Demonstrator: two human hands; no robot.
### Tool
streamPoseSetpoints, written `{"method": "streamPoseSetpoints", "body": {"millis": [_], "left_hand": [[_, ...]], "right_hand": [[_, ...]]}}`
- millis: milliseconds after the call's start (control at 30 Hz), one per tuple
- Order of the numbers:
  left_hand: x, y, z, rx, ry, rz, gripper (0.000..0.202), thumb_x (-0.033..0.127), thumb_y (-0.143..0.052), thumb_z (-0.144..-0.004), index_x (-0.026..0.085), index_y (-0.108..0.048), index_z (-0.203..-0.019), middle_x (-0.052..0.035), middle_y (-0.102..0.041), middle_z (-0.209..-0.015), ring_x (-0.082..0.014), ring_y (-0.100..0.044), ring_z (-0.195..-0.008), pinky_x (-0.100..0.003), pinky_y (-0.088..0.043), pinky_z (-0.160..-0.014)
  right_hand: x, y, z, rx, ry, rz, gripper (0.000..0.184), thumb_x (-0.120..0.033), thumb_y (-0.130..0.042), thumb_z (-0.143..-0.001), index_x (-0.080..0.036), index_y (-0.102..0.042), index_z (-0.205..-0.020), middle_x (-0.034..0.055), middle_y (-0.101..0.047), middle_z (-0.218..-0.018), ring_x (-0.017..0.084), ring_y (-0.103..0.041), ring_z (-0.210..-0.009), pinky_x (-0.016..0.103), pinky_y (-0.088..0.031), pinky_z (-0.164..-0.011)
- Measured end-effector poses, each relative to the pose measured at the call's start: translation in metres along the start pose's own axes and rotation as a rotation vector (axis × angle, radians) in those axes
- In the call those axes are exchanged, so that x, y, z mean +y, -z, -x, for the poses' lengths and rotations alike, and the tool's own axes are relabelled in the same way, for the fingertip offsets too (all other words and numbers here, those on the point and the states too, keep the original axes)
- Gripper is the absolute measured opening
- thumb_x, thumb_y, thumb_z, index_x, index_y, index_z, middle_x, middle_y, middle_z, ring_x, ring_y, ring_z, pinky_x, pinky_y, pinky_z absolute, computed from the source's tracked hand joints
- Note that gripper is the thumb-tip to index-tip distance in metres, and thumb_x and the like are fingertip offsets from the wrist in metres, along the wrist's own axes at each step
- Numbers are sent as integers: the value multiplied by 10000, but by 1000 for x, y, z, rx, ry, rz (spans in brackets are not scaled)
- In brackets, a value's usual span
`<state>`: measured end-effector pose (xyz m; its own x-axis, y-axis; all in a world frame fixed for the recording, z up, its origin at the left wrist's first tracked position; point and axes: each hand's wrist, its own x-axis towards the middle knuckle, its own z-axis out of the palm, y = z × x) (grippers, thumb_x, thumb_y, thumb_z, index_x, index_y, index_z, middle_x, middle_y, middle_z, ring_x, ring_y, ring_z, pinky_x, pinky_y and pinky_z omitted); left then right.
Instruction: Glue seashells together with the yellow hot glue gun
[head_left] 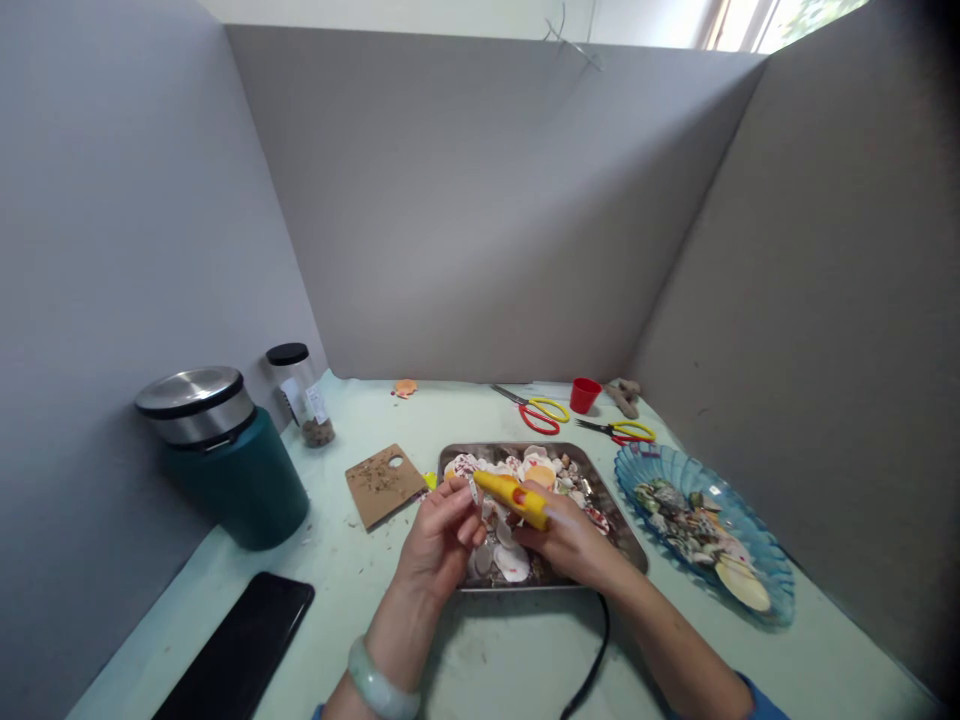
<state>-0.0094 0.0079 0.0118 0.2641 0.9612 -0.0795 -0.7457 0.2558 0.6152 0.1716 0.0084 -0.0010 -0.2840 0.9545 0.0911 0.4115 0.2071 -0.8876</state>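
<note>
A black cord (596, 650) runs back from under the right hand (574, 540), and a phone (240, 640) lies on the worktop (337, 590) to the left of the left hand (442, 535). The left hand pinches a small chip (472, 487) in its fingertips. The right hand is closed around a yellow tool (517, 498), whose tip is just beside the chip. Both hands are over a tray (510, 588) of shells (514, 565). A board (384, 483) lies to the left and a blue dish (780, 590) to the right. Beyond the hands are a bin (225, 460), a jar (304, 395), scissors (544, 410) and a red cup (585, 395).
</note>
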Motion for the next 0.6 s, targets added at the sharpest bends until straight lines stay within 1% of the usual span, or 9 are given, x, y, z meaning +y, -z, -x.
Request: {"method": "streamPoseSetpoints", "body": {"millis": [33, 100, 167, 233, 367, 533, 600], "left_hand": [[-1, 1, 0, -5, 3, -15, 287, 221, -802, -628, 131, -597, -806, 86, -473, -532, 2, -303, -367, -156, -319, -406], [-3, 2, -1, -12, 15, -69, 270, 239, -799, -632, 133, -600, -779, 91, -454, -487, -7, -301, -360, -163, -329, -407], [-7, 1, 0, -3, 28, -162, 255, 261, -795, -638, 138, -594, -737, 90, -441, -447, -21, -319, -356, -171, -338, -404], [-12, 0, 0, 17, 28, -275, 261, 290, -792, -642, 143, -589, -712, 78, -461, -437, -36, -351, -358, -180, -350, -402], [-18, -1, 0, 30, 2, -437, 282, 337, -788, -650, 145, -587, -695, 56, -501, -447, -51, -387, -366, -178, -333, -391], [-20, 1, -1, 62, -30, -467, 275, 344, -781, -661, 154, -586, -697, 61, -498, -462, -51, -389, -371, -178, -337, -397], [-20, 0, 0, 77, -48, -494, 279, 357, -780, -657, 158, -589, -697, 57, -509, -473, -57, -403, -368, -183, -336, -393]], "right_hand": [[2, 3, 2, 19, -20, -92, 221, -207, -676, -702, -215, -667, -922, 54, -695, -960, 261, -623, -907, 360, -455, -813], [3, 8, 6, 42, -54, -297, 210, -259, -697, -720, -209, -658, -920, 53, -694, -940, 241, -630, -870, 367, -480, -790], [3, 11, 11, 61, -62, -531, 256, -251, -730, -706, -208, -642, -943, 44, -693, -916, 212, -635, -828, 351, -501, -762], [0, 11, 14, 82, -63, -701, 292, -228, -764, -673, -210, -633, -934, 31, -689, -871, 183, -634, -769, 318, -518, -710], [-7, 7, 15, 97, -146, -839, 284, -256, -792, -640, -188, -650, -877, 27, -682, -838, 140, -634, -646, 268, -528, -633], [-8, 3, 14, 110, -216, -907, 341, -222, -816, -596, -185, -648, -890, 14, -684, -815, 140, -645, -611, 256, -529, -603], [-5, 2, 14, 108, -217, -893, 310, -217, -810, -612, -179, -660, -882, 13, -684, -809, 134, -640, -608, 248, -526, -599]]}}
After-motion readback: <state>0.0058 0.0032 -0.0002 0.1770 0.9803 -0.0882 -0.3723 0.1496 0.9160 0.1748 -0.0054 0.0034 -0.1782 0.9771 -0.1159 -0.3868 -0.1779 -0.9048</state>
